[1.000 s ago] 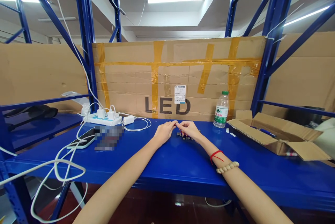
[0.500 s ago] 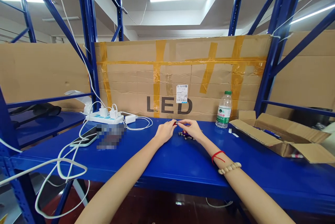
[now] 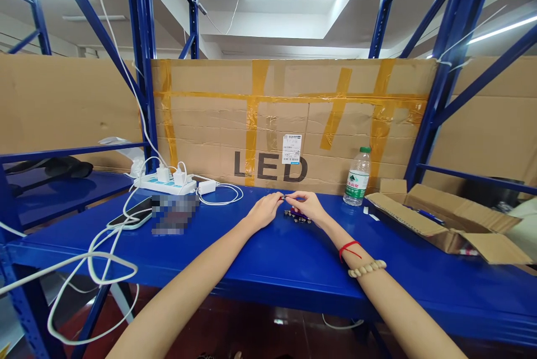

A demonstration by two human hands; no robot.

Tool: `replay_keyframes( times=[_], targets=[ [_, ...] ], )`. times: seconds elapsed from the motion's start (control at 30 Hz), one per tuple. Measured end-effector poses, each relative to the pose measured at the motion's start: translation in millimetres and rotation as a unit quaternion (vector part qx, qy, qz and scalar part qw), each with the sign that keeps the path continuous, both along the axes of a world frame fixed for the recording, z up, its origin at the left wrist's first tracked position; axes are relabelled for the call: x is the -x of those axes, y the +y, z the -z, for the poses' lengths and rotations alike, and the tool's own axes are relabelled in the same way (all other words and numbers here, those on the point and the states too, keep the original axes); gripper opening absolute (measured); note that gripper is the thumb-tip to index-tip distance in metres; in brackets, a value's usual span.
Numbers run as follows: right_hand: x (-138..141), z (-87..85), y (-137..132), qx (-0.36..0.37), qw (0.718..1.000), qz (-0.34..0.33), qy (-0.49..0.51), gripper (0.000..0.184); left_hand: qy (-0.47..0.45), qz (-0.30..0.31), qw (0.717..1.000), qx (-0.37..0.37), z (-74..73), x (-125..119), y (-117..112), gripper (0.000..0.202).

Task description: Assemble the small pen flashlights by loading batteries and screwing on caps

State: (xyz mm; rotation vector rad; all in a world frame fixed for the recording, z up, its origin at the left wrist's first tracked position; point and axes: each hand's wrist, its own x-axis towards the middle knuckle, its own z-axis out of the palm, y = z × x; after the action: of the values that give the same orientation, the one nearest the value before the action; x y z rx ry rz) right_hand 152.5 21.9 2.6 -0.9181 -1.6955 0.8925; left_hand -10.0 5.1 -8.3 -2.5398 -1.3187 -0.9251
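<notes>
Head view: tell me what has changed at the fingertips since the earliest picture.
The left hand and right hand met at the fingertips; now a small dark piece shows between them. Which hand grips it is unclear, and no release is visible. The pile of small pieces, bottle and open box stayed put; the view shifted slightly.

The item [image 3: 285,197] between the hands [image 3: 265,211] is partly hidden and too small to identify.
</notes>
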Motion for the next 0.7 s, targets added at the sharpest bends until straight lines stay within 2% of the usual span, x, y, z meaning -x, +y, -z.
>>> replay_keyframes(
  times=[0.43,0.7],
  targets=[
    [-7.3,2.1,0.8,-0.045,0.996,-0.055,-0.054,0.036,0.075,0.028,0.996,0.028,-1.5,1.3,-5.1,0.024],
    [-7.5,8.0,6.6,-0.052,0.994,-0.05,-0.08,0.037,0.079,0.027,0.996,0.012,1.3,2.2,-1.8,0.023]
  ],
)
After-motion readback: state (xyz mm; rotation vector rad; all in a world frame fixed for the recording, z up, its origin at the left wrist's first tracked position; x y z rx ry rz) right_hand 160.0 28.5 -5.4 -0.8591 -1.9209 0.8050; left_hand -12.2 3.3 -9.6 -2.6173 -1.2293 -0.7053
